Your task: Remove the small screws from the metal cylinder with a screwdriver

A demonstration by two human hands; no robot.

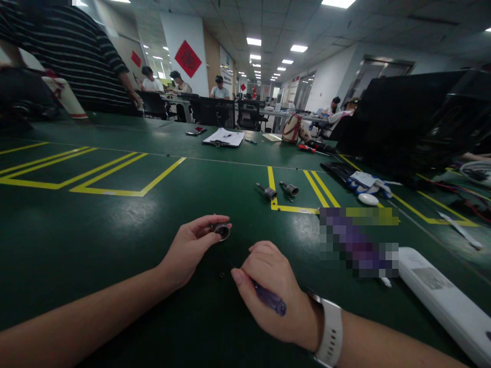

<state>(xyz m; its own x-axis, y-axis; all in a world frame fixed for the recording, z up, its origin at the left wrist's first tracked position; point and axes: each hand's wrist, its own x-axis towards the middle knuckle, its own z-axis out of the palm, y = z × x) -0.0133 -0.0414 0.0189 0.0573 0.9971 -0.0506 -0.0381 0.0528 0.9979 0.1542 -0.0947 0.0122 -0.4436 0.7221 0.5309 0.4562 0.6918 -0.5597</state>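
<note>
My left hand pinches a dark metal cup-shaped part between thumb and fingers, its round opening tilted towards me. To its right, my right hand is closed around the purple see-through handle of a screwdriver; the shaft and tip are hidden by the hand. A small nut-like ring lies on the green table between the hands. Farther off, two similar metal parts, a left one and a right one, lie with their stems pointing away, near a tiny loose piece.
Yellow tape lines mark the green tabletop. On the right lie a white long device, a blurred-out purple item, gloves and a red screwdriver. A clipboard with papers lies farther back. A person in stripes stands at left.
</note>
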